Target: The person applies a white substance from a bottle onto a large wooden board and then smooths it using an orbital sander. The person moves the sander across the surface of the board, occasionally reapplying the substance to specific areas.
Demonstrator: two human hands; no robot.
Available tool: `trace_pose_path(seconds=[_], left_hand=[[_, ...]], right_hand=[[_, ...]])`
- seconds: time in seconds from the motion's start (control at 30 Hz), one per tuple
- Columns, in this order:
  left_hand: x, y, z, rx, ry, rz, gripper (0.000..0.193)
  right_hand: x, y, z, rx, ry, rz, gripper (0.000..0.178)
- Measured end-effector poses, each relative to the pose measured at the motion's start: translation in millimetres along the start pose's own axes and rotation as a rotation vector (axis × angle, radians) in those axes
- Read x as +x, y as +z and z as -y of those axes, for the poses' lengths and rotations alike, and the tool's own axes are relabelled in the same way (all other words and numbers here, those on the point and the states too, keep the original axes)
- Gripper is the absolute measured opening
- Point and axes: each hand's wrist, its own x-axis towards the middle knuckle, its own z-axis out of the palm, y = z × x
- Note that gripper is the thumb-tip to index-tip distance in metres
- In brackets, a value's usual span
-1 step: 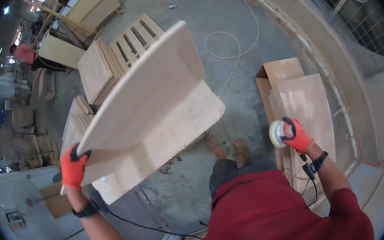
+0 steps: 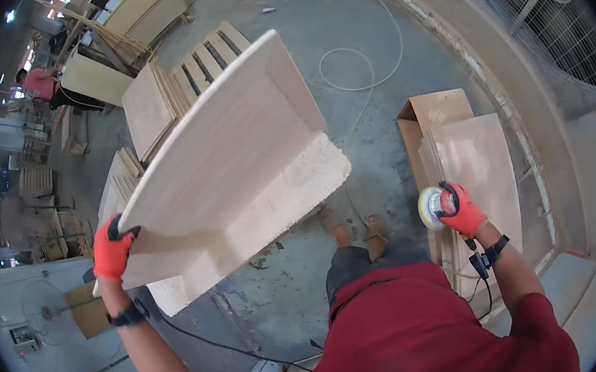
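In an orange and black glove, my left hand (image 2: 113,251) is closed on the lower left edge of a large pale wooden panel (image 2: 226,132). The panel stands tilted up on a cream, rough-surfaced pad (image 2: 291,190), its far end rising away from me. My right hand (image 2: 462,209), gloved alike, is closed around a round orbital sander (image 2: 433,207). Its pale disc faces left, away from the panel, and a hose or cable runs back along my right forearm. What bears the pad is mostly hidden.
A stack of wooden panels (image 2: 478,165) leans beside an open cardboard box (image 2: 443,105) at the right. More stacked panels (image 2: 146,111) and a slatted pallet (image 2: 213,57) stand far left. A pale hose (image 2: 341,50) loops across the floor; a person (image 2: 44,84) works in the distance.
The panel has tipped slightly, showing more of its broad face, and its top edge has moved a little left. My left hand's grip has shifted slightly. The sander has hardly moved.
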Motion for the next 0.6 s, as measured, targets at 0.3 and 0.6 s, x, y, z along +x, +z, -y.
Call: trace_pose_path(seconds=[0.3, 0.6], left_hand=[[109, 2, 49, -0.112, -0.155, -0.008, 0.053], [137, 9, 35, -0.005, -0.195, 0.002, 0.062]], right_hand=[[4, 19, 24, -0.037, 0.018, 0.035, 0.083], [5, 23, 38, -0.05, 0.025, 0.01, 0.086]])
